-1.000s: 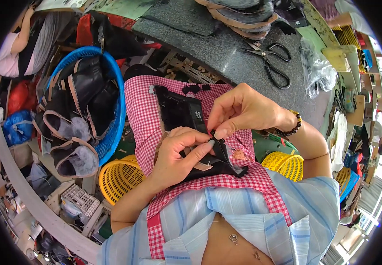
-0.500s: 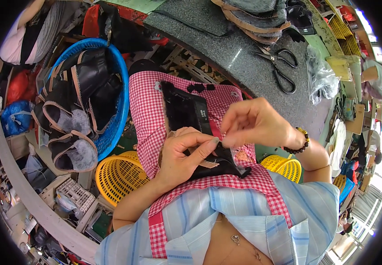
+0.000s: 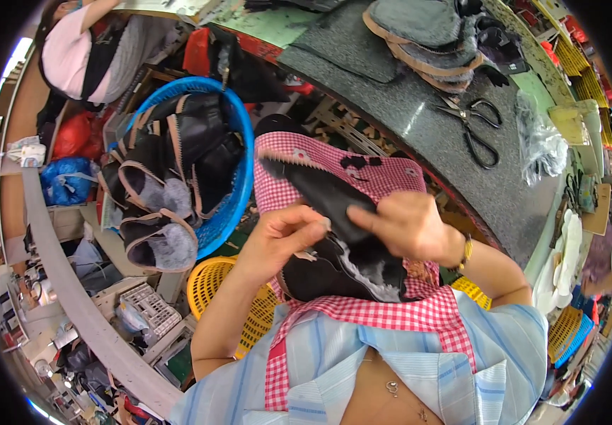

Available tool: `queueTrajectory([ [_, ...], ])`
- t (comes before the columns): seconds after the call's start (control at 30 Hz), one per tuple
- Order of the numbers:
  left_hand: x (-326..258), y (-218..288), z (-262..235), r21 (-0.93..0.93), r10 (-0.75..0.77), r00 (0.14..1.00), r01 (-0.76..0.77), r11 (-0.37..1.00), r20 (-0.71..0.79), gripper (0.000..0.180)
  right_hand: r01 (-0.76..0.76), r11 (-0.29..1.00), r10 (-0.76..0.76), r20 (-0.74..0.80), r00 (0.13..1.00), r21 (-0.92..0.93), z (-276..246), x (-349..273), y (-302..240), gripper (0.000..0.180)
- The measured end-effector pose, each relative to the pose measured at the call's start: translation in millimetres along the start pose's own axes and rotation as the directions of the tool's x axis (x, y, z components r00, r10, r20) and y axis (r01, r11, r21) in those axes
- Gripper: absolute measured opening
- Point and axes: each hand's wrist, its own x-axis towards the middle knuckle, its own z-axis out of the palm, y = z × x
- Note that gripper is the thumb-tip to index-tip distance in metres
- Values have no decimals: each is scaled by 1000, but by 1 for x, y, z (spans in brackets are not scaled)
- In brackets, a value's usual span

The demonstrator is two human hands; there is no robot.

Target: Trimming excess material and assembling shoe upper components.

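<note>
Across my lap lies a black leather shoe upper (image 3: 338, 202) with a tan zigzag edge and grey fur lining showing at its lower side. My left hand (image 3: 284, 237) is closed, thumb and finger pinched at the upper's near left edge. A small tan scrap shows just below those fingertips. On the other side, my right hand (image 3: 415, 227) grips the upper, its index finger pressed onto the smooth leather and the other fingers curled; its thumb is hidden. A pink checked apron (image 3: 277, 177) lies under the work.
A blue basket (image 3: 249, 159) full of fur-lined black shoe uppers (image 3: 161, 241) stands at left, beside a yellow basket (image 3: 210, 280). On the grey worktop (image 3: 405, 92) lie black-handled scissors (image 3: 472, 127), clear plastic bags (image 3: 543, 142) and stacked fur-lined pieces (image 3: 426, 35). Another person (image 3: 83, 57) sits far left.
The shoe upper has been turned over, from its lining side with a label to the smooth leather. My right hand has come down onto it; the left has shifted slightly left. The view has swung.
</note>
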Motion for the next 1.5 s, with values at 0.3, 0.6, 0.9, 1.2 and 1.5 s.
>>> queueTrajectory([
  [0.3, 11, -9, 31, 209, 115, 993, -120, 970, 35, 15, -272, 657, 306, 81, 949, 703, 6, 58, 38, 31],
  [0.6, 10, -13, 41, 379, 177, 984, -176, 909, 35, 17, -517, 214, 300, 448, 842, 829, 14, 82, 52, 34],
  [0.9, 6, -6, 41, 514, 198, 977, -209, 832, 78, 12, -578, 68, 97, 571, 815, 814, 10, 88, 45, 25],
  [1.2, -2, -25, 14, 562, 639, 718, -420, 713, -274, 9, -568, 470, 46, 624, 780, 676, -18, 49, 44, 18],
  [1.5, -8, -31, 19, 609, 649, 741, -439, 661, -171, 7, -649, 416, -37, 725, 688, 637, -25, 52, 30, 21],
])
